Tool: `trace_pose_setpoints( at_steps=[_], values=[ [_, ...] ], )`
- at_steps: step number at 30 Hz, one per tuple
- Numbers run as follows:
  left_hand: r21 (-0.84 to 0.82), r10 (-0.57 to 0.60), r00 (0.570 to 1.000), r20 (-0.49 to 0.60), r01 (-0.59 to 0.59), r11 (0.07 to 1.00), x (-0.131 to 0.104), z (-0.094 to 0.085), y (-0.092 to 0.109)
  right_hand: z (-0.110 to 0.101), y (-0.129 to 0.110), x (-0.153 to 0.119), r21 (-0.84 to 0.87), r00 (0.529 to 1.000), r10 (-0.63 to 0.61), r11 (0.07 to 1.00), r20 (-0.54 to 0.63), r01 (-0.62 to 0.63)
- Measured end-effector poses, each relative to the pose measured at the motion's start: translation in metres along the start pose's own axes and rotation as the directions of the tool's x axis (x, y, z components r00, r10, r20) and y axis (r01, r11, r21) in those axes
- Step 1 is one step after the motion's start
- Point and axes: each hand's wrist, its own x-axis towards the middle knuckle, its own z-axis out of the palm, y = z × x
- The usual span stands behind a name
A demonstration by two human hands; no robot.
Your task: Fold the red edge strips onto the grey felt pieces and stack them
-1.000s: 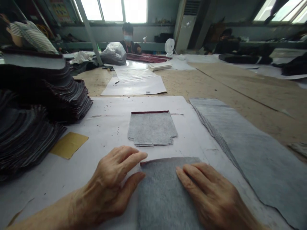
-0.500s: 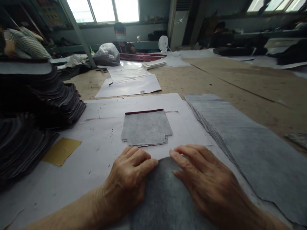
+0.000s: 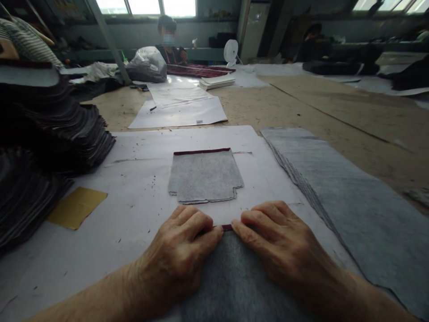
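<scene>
While grey cloth [image 3: 231,277] lies beneath, both hands [image 3: 181,248] [image 3: 284,243] apparently pinch its maroon edge [image 3: 227,227].

Grey cloth [image 3: 231,273] lies spread, its maroon far edge [image 3: 227,227] seemingly folded.

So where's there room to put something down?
On the white sheet, between the yellow card and the small grey piece, just specks. Also the brown tabletop beyond the layered grey pile. It's crowded at left, where dark stacks stand, and nearest, where the left hand and right hand hold a maroon-edged piece.
</scene>
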Motion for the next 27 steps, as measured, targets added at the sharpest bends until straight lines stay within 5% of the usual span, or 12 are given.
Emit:
trace_pose_setpoints(
  at_steps=[13, 19, 27],
  values=[
    [0.027, 0.012, 0.998, 0.057, -0.014, 1.0, 0.002, -0.001, -0.002, -0.002, -0.001, 0.003, -0.014, 0.994, -0.047, 0.999, 0.097, 0.049],
    [0.012, 0.061, 0.984, 0.168, -0.064, 0.998, 0.0, -0.008, -0.003, -0.001, -0.004, 0.005, -0.07, 0.993, -0.064, 0.995, 0.103, 0.072],
    [0.098, 0.096, 0.987, 0.131, -0.109, 0.989, -0.012, -0.018, -0.001, 0.0, -0.005, 0.003, -0.088, 0.992, -0.047, 0.994, 0.117, 0.058]
  ],
)
